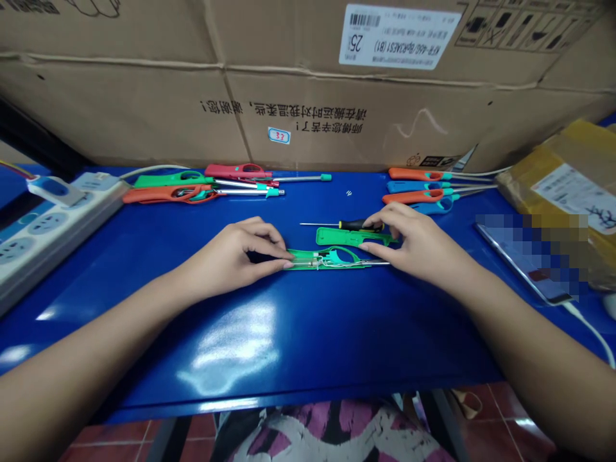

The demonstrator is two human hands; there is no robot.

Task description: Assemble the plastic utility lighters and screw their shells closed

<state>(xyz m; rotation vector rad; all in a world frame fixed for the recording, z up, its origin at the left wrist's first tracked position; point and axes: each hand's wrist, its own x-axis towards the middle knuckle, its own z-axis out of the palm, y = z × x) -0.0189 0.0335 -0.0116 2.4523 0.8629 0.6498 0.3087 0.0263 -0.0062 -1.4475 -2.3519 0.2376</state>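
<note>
In front of me lies an opened gas lighter (332,258), a green half casing with a clear fuel tank, a teal trigger, thin wires and a metal tube. My left hand (255,251) pinches its left end between thumb and fingers. Just behind it is the other green casing half (337,237), which shows its inner side. My right hand (397,234) has thumb and fingers around the right part of that half. A screwdriver (353,224) with a black and yellow handle lies right behind it, its handle partly hidden by my right fingers.
Red, green and orange lighters (168,194) lie at the back left, orange and blue ones (416,196) at the back right. A power strip (62,221) is on the left. A phone (522,263) and a taped parcel (563,192) are on the right. A cardboard box (308,83) stands behind.
</note>
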